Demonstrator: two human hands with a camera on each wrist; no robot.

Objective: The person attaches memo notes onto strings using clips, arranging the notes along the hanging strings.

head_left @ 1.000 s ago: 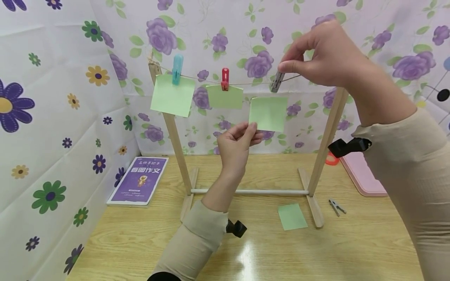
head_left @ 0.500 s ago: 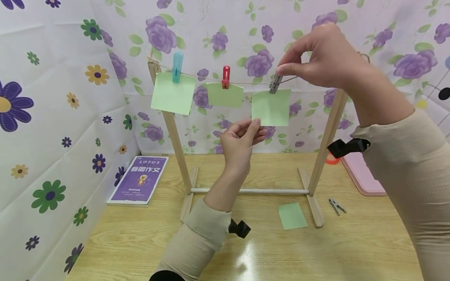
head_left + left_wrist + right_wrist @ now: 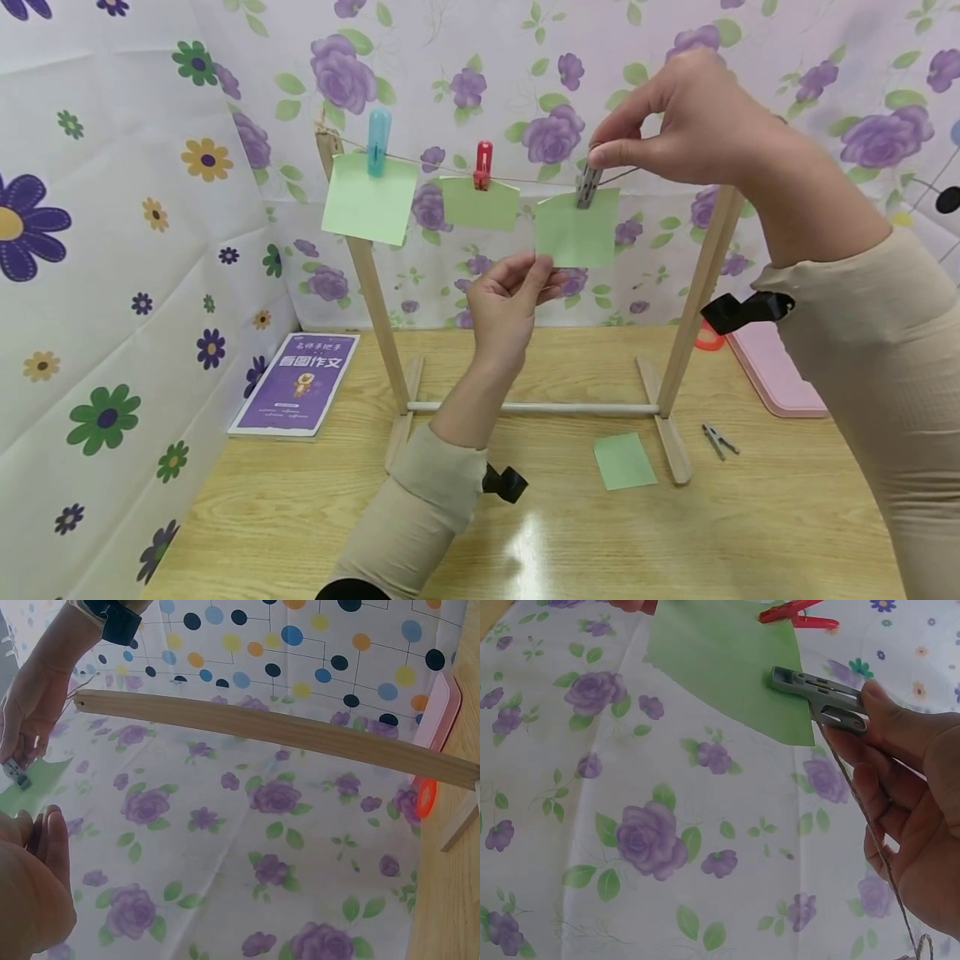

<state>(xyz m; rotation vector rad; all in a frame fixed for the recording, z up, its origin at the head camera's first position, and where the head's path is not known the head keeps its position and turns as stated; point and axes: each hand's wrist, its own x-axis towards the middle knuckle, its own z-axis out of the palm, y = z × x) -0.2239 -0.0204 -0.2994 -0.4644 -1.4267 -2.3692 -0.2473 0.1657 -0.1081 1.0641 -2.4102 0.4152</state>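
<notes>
My right hand [image 3: 693, 121] pinches a grey clothespin [image 3: 588, 185] by its upper end. The clothespin's lower end sits over the top edge of a green paper square [image 3: 576, 229] at the string [image 3: 528, 180]. Below, my left hand [image 3: 510, 308] holds that paper's lower left corner between thumb and fingers. In the right wrist view the grey clothespin [image 3: 817, 697] overlaps the paper [image 3: 720, 667] beside the string. Farther left on the string, a blue clothespin [image 3: 378, 143] and a red clothespin [image 3: 482, 167] each hold a green paper [image 3: 371, 208].
The string runs between two wooden posts [image 3: 697, 308] joined by a white rod [image 3: 532, 409]. On the table [image 3: 585, 550] lie a loose green paper [image 3: 624, 462], another grey clothespin [image 3: 720, 442], a purple book [image 3: 300, 385], a pink tray [image 3: 783, 375] and a red ring-shaped item [image 3: 708, 338].
The left hand has raised the paper up to the string. The grey clothespin, apart from the paper a second ago, now overlaps its top edge; the right hand has barely moved.
</notes>
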